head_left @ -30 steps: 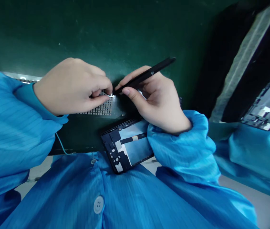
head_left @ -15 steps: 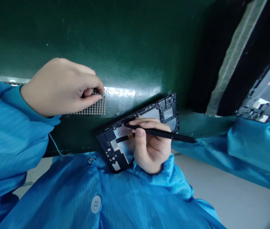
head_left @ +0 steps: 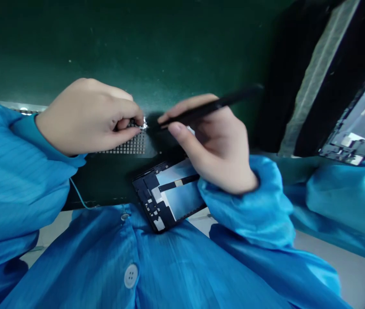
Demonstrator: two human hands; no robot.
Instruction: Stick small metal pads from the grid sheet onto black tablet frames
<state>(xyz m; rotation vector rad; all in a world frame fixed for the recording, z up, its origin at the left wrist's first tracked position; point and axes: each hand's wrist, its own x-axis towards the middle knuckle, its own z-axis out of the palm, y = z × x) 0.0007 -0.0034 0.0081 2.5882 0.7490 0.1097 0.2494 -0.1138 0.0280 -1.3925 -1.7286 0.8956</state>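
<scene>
My left hand (head_left: 87, 116) is pinched shut on one tiny metal piece (head_left: 144, 125), light and easily lost, best taken by its edge, above one perforated metal sheet (head_left: 127, 146). My right hand (head_left: 210, 148) clamps one pair of black tweezers (head_left: 216, 105), tips just beside it. One thin, stiff phone frame (head_left: 166, 195) lies below, at the edge of the dark green mat (head_left: 105, 56).

Soft, even light falls across the green tabletop (head_left: 131, 47), with a small, sharp glint on the metal mesh plate (head_left: 127, 148) and a dark shadow just beside it. The black tweezers (head_left: 221, 103) blur slightly toward their far end, and the wide lens bends the blue smock (head_left: 73, 257) near the edges.
</scene>
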